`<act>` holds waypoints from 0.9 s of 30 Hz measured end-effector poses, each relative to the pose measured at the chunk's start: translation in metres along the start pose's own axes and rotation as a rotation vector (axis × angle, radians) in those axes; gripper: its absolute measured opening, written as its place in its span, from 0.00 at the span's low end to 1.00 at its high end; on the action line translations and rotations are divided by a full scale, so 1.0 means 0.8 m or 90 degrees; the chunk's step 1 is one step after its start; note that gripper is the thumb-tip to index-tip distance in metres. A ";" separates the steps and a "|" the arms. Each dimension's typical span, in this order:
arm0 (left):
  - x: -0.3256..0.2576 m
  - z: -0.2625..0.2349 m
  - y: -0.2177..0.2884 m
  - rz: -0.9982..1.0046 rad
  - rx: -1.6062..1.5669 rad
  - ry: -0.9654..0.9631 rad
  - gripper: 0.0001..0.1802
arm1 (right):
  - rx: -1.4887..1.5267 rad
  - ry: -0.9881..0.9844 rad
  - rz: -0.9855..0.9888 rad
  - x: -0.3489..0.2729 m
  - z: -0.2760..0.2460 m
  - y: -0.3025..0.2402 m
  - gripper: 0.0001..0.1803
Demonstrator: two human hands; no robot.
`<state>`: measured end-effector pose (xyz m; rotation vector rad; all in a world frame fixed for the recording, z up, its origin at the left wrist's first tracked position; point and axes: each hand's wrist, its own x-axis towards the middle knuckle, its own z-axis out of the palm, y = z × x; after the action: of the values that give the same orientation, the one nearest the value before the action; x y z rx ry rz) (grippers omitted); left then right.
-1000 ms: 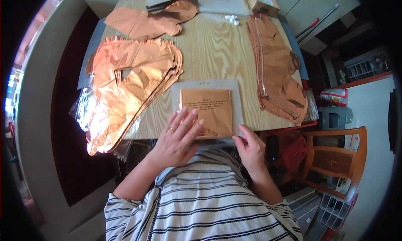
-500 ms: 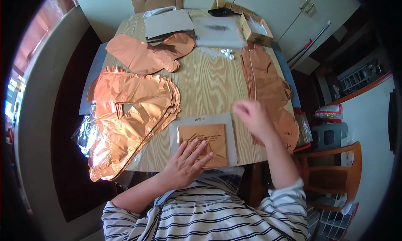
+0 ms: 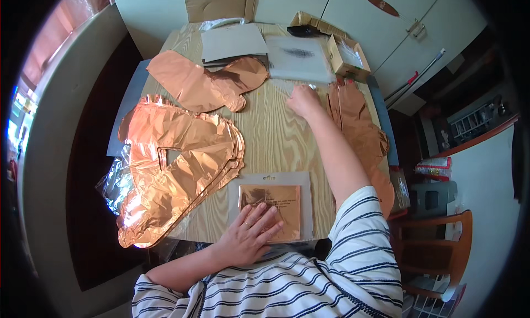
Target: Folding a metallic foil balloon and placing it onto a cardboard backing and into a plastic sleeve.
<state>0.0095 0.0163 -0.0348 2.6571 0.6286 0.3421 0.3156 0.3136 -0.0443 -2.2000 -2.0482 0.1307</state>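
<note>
Left hand (image 3: pixel 249 234) lies flat, palm down, fingers spread, on a clear packet (image 3: pixel 271 203) holding a folded copper foil piece. Nothing is gripped; the hand only presses on the packet's lower left part. The packet sits at the near edge of the wooden worktop (image 3: pixel 276 136), just in front of the person's striped top.

Right hand (image 3: pixel 302 100) is stretched out to the far side of the worktop, arm extended across the wood. Its fingers are curled down at a small shiny object on the surface; cannot tell whether the grip has anything in it or merely touches.

Just right of that hand: a long copper foil balloon (image 3: pixel 359 125), lying flat along the right edge of the worktop. Beyond the hand: a translucent white sheet (image 3: pixel 301 58) and a small open cardboard box (image 3: pixel 348 56).

Left side: a stack of large crumpled copper foil balloons (image 3: pixel 176 169), overhanging the worktop's left edge. Behind it, another flat copper balloon (image 3: pixel 207 85), partly beneath a grey card (image 3: pixel 232 42).
</note>
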 end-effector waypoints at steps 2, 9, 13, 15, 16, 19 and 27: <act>0.000 -0.005 -0.002 -0.006 -0.025 0.019 0.43 | 0.015 -0.020 -0.033 -0.039 -0.013 -0.008 0.12; -0.003 -0.015 -0.001 0.024 -0.055 0.073 0.27 | 0.310 0.073 -0.157 -0.315 -0.058 -0.004 0.06; -0.002 -0.008 0.002 0.037 -0.045 0.151 0.14 | 0.386 0.065 -0.095 -0.442 -0.087 -0.008 0.07; -0.004 -0.006 0.004 0.020 -0.081 0.183 0.13 | 0.388 0.070 -0.118 -0.489 -0.082 -0.013 0.09; -0.005 -0.003 0.004 0.013 -0.104 0.195 0.12 | 0.379 0.072 -0.136 -0.508 -0.078 -0.017 0.10; -0.005 0.007 0.002 -0.001 -0.151 0.230 0.12 | 0.292 0.172 -0.204 -0.536 -0.062 -0.046 0.11; -0.005 0.016 0.002 0.007 -0.145 0.251 0.12 | 0.135 0.340 -0.146 -0.527 -0.025 -0.064 0.11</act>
<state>0.0112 0.0090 -0.0463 2.3901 0.6453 0.8991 0.2371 -0.1040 -0.0279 -1.6354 -1.8565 -0.2282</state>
